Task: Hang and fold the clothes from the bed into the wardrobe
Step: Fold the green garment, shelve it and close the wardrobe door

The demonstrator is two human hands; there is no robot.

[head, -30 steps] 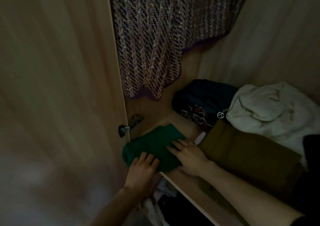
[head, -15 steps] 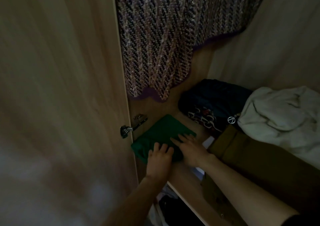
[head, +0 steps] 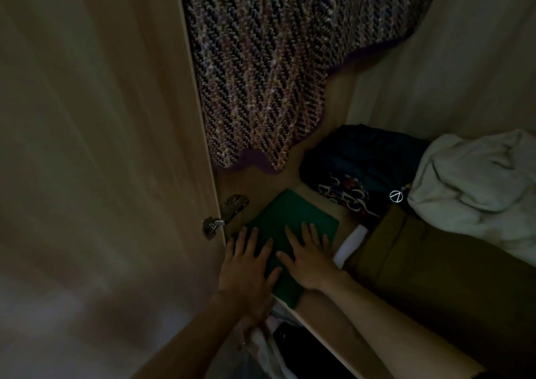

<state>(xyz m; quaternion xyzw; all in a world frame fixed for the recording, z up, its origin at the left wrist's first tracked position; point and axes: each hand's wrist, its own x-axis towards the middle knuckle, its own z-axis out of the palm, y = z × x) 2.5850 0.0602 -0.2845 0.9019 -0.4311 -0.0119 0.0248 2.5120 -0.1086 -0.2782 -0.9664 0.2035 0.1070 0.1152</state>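
- Left hand [head: 246, 265] and right hand [head: 307, 256] lie flat, fingers spread, on the folded green cloth [head: 290, 222].
- The cloth rests on the wardrobe shelf [head: 322, 303].

Wardrobe shelf [head: 346, 214], light wood, dimly lit; front edge runs diagonally across the lower frame.
- Green folded garment [head: 293, 222]: flat, at the left end, near the front edge.
- Small white item [head: 351, 243]: between the green piece and the brown one; kind unclear.
- Olive-brown folded garment [head: 435, 265]: flat, right of the white item.
- Dark blue garment [head: 359, 158] with a printed pattern: bunched, at the back.
- Round metal tag [head: 395, 196]: at the dark garment's right edge.
- White crumpled garment [head: 475, 187]: far right, behind the brown one.
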